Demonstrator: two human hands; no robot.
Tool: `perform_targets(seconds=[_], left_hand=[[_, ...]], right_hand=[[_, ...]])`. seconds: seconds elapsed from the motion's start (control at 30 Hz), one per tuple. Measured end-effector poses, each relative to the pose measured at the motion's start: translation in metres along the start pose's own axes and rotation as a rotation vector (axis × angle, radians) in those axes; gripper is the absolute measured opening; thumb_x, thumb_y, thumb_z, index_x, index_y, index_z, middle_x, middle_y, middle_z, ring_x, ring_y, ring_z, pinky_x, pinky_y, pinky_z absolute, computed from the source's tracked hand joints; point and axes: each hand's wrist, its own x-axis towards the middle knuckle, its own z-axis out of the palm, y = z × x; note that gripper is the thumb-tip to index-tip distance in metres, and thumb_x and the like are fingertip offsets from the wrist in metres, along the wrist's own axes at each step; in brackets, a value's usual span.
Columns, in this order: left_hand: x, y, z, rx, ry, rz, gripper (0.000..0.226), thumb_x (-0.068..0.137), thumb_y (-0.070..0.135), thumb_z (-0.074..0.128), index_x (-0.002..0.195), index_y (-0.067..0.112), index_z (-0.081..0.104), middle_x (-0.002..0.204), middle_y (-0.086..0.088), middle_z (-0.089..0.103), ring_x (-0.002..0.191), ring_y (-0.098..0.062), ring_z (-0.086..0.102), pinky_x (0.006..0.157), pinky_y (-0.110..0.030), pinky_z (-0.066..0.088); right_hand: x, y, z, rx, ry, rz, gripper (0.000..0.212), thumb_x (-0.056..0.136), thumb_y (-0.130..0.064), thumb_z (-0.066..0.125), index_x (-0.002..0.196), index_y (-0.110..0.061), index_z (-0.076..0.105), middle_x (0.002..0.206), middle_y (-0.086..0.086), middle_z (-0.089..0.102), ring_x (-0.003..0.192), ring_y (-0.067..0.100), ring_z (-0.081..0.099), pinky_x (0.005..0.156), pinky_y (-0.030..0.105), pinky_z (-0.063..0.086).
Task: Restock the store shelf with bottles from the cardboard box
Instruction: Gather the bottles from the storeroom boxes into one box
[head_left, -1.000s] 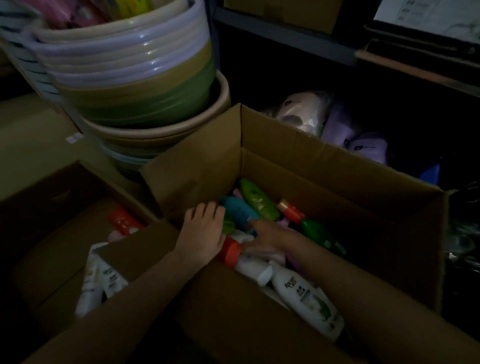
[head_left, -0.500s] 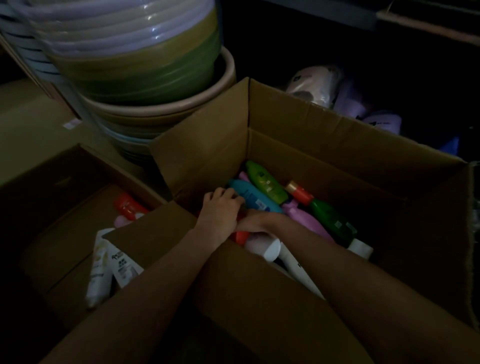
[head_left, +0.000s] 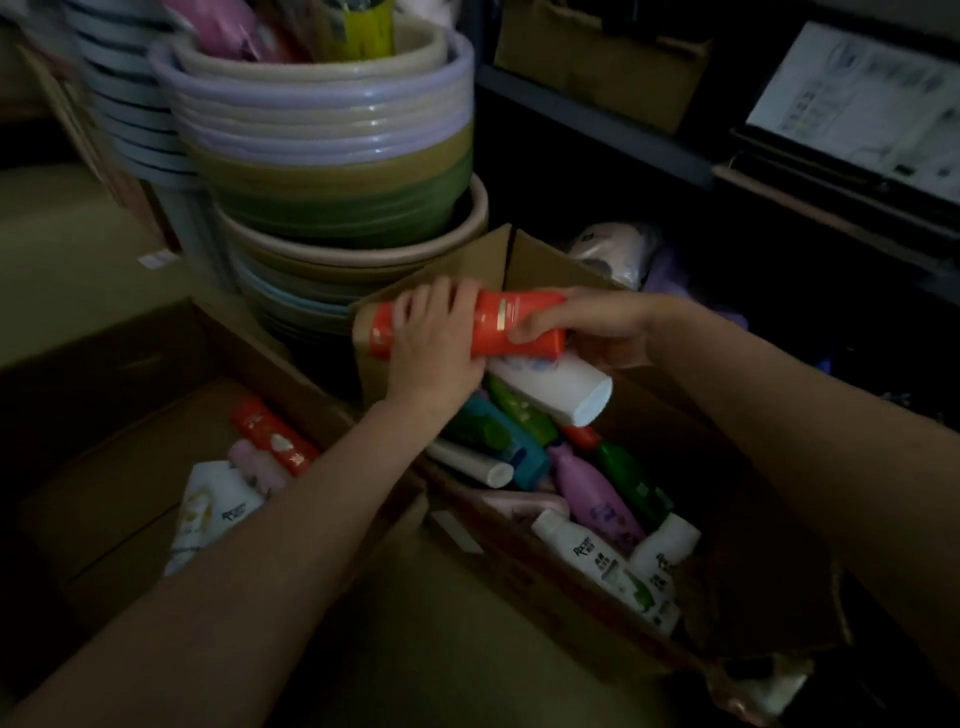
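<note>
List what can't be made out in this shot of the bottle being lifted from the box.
- Red bottle, head view: middle hidden under the left hand, its small print too blurred to read.
- White bottle: upper end hidden behind the red bottle and right hand.
- Cardboard box: bottom buried under bottles.
- Shelf: contents lost in darkness.

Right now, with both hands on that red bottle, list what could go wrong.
1. The white bottle lies tilted just under the red bottle, seemingly held by the right hand too; it could slip back into the box.
2. The left hand covers only the red bottle's middle, so a loose grip may let it tip.
3. The basin stack stands close beside the box; a wide swing could knock it.
</note>
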Motion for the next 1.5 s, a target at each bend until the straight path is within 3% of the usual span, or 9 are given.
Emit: perform_targets(seconds=[0.13, 0.3, 0.43, 0.6, 0.8, 0.97, 1.13, 1.33, 1.5], left_hand=[[0.013, -0.04, -0.066, 0.138, 0.341, -0.103, 0.052, 0.067, 0.018, 0.068, 0.118, 0.013, 0.055, 0.114, -0.014, 0.058, 0.107, -0.034, 0.053, 0.098, -0.044, 0.035], [-0.018, -0.133, -0.117, -0.115, 0.432, -0.685, 0.059, 0.078, 0.029, 0.066, 0.129, 0.012, 0.041, 0.13, -0.012, 0.049, 0.121, -0.032, 0.046, 0.104, -0.045, 0.034], [-0.094, -0.188, -0.113, -0.264, 0.112, -1.097, 0.071, 0.077, 0.027, 0.071, 0.134, 0.007, 0.032, 0.133, -0.02, 0.047, 0.119, -0.04, 0.048, 0.099, -0.05, 0.039], [-0.15, -0.198, -0.078, -0.437, -0.129, -1.268, 0.071, 0.083, 0.007, 0.066, 0.139, -0.003, 0.025, 0.139, -0.024, 0.039, 0.126, -0.037, 0.041, 0.098, -0.041, 0.036], [-0.139, -0.203, -0.048, -0.349, -0.351, -1.142, 0.041, 0.088, 0.007, 0.057, 0.126, -0.005, 0.047, 0.126, -0.021, 0.052, 0.117, -0.035, 0.051, 0.095, -0.037, 0.042], [-0.067, -0.177, -0.067, -0.237, -0.14, -0.93, 0.034, 0.091, 0.006, 0.051, 0.124, -0.002, 0.05, 0.13, -0.022, 0.052, 0.123, -0.034, 0.046, 0.098, -0.035, 0.036], [0.031, -0.095, -0.092, -0.296, 0.116, -0.497, 0.027, 0.088, 0.007, 0.051, 0.115, 0.003, 0.052, 0.119, -0.016, 0.056, 0.111, -0.03, 0.052, 0.092, -0.036, 0.04], [0.115, 0.034, -0.063, -0.034, 0.004, 0.118, 0.034, 0.088, 0.014, 0.048, 0.122, 0.01, 0.045, 0.125, -0.011, 0.047, 0.114, -0.029, 0.046, 0.094, -0.041, 0.04], [0.097, 0.1, 0.018, 0.262, -0.202, 0.363, 0.047, 0.09, 0.019, 0.043, 0.136, 0.01, 0.035, 0.136, -0.012, 0.041, 0.124, -0.032, 0.038, 0.099, -0.042, 0.029]], right_hand=[[0.006, -0.044, 0.054, 0.296, -0.028, -0.243, 0.022, 0.081, -0.001, 0.06, 0.1, -0.013, 0.061, 0.082, 0.004, 0.071, 0.068, 0.012, 0.068, 0.063, 0.022, 0.056], [0.027, -0.112, 0.155, 0.19, -0.024, -0.427, 0.023, 0.084, 0.007, 0.055, 0.095, -0.014, 0.059, 0.079, 0.005, 0.059, 0.063, 0.011, 0.059, 0.05, 0.015, 0.049], [0.066, -0.114, 0.232, -0.203, 0.006, -0.339, 0.031, 0.087, -0.006, 0.06, 0.118, -0.003, 0.058, 0.094, 0.008, 0.058, 0.079, 0.016, 0.054, 0.063, 0.023, 0.048], [0.113, -0.027, 0.288, -0.514, -0.004, -0.029, 0.036, 0.089, -0.014, 0.058, 0.123, -0.003, 0.054, 0.123, 0.016, 0.055, 0.106, 0.029, 0.058, 0.076, 0.033, 0.055], [0.124, 0.001, 0.268, -0.751, -0.046, -0.037, 0.035, 0.093, -0.016, 0.05, 0.126, -0.006, 0.052, 0.134, 0.017, 0.049, 0.122, 0.032, 0.049, 0.098, 0.036, 0.042], [0.102, -0.059, 0.212, -0.885, 0.095, -0.339, 0.028, 0.09, -0.011, 0.053, 0.117, -0.006, 0.059, 0.122, 0.013, 0.059, 0.114, 0.027, 0.056, 0.092, 0.031, 0.044], [0.057, -0.106, 0.102, -1.033, 0.487, -0.538, 0.028, 0.088, -0.01, 0.048, 0.11, -0.004, 0.064, 0.115, 0.017, 0.064, 0.11, 0.03, 0.058, 0.087, 0.031, 0.043], [0.024, -0.032, -0.021, -1.042, 0.806, -0.21, 0.025, 0.09, -0.013, 0.047, 0.108, -0.004, 0.062, 0.111, 0.018, 0.064, 0.105, 0.034, 0.059, 0.088, 0.039, 0.048], [0.017, 0.073, -0.022, -1.005, 0.919, 0.046, 0.032, 0.09, -0.012, 0.045, 0.12, -0.006, 0.053, 0.124, 0.015, 0.054, 0.119, 0.033, 0.046, 0.093, 0.04, 0.041]])
